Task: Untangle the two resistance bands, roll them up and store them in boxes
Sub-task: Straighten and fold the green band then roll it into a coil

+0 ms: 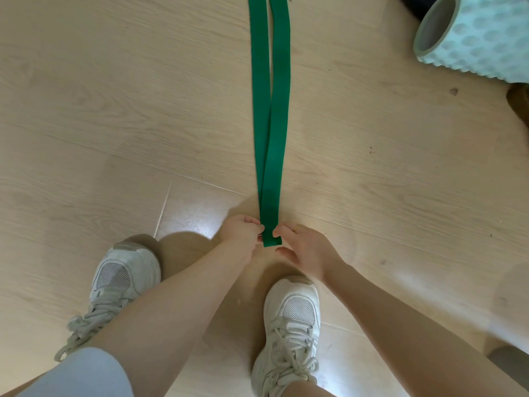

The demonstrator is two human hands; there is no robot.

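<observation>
A green resistance band lies flat and straight on the wooden floor, its two strands running from the top edge of the view down to a folded near end between my feet. My left hand pinches the left side of that near end. My right hand pinches its right side, thumb below and fingers above. No second band and no boxes are in view.
A pale mint foam roller with a bumpy surface lies at the top right. A brown object sits at the right edge below it. My two white sneakers stand on the floor near the band's end.
</observation>
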